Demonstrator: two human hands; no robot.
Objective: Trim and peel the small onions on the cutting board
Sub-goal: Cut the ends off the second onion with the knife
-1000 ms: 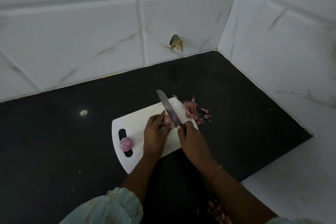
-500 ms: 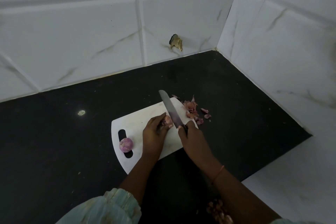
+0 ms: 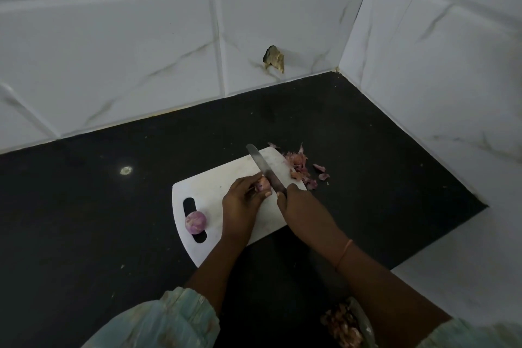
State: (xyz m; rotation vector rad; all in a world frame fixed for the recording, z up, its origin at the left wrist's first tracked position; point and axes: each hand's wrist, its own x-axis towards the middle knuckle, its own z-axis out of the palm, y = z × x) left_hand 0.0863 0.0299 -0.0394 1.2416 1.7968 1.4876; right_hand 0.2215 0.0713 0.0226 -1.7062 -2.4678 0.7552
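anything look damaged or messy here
Yes. The wall tile behind the counter has a broken, chipped hole low down near the corner. Onion peels are strewn off the far right corner of the cutting board onto the black counter.

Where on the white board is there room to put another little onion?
The bare strip of cutting board between the handle slot and the left hand, behind the lone onion, looks free. The middle is crowded: the left hand holds an onion against the knife gripped by the right hand. Peels crowd the far right corner.
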